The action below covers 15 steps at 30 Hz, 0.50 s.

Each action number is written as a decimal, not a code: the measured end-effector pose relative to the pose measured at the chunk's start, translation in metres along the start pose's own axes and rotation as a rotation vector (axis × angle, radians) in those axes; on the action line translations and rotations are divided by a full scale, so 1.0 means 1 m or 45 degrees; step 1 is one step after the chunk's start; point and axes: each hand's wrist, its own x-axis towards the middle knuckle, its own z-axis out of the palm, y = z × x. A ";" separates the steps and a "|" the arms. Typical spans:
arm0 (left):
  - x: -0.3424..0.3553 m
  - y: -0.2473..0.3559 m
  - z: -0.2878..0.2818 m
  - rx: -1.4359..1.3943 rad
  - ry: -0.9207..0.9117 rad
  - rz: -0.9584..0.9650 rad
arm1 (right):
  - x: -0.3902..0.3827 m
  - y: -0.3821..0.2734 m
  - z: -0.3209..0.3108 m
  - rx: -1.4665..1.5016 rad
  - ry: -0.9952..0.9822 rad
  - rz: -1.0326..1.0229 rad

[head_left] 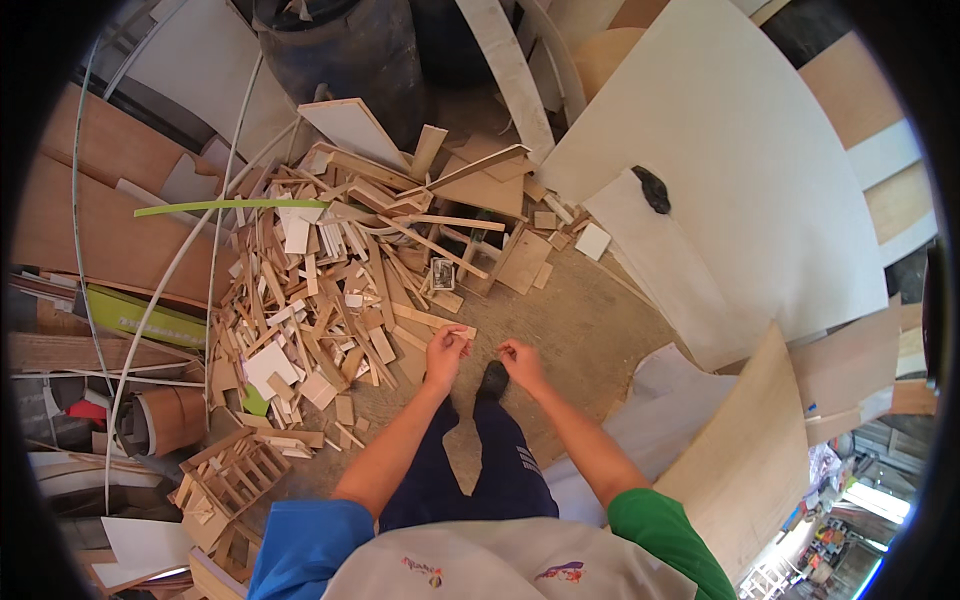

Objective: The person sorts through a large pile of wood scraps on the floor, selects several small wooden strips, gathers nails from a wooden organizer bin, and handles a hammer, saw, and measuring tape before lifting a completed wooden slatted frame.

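Note:
My left hand (446, 354) is closed, its fingers curled in, over the near edge of a heap of wood offcuts (335, 270). Anything inside it is too small to make out. A pale wood strip (425, 317) passes just behind that hand; whether the two touch, I cannot tell. A short gap to the right, my right hand (521, 364) has its thumb and fingers pinched together. What they hold, if anything, does not show. Below both hands a dark shoe (492, 380) stands on the brown floor (575, 335).
Large white boards (740, 170) lean at the right, with a black item (652, 190) against them. A curved tan sheet (745, 455) rises at lower right. Dark barrels (345, 60) stand behind the heap. A slatted wooden crate (235, 480) sits at lower left.

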 end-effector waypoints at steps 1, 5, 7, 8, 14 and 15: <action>0.013 -0.008 -0.001 -0.017 0.025 -0.012 | 0.021 0.015 0.001 -0.051 -0.029 0.012; 0.064 -0.061 -0.008 -0.044 0.084 0.009 | 0.086 0.052 0.010 0.034 -0.034 0.151; 0.094 -0.082 -0.009 0.006 0.112 -0.004 | 0.118 0.084 0.019 0.050 -0.011 0.182; 0.112 -0.093 -0.009 0.033 0.124 -0.014 | 0.135 0.101 0.026 0.059 0.002 0.201; 0.191 -0.146 -0.021 0.087 0.143 -0.183 | 0.214 0.119 0.056 0.356 0.006 0.459; 0.202 -0.152 -0.023 0.103 0.143 -0.184 | 0.228 0.125 0.061 0.415 0.015 0.454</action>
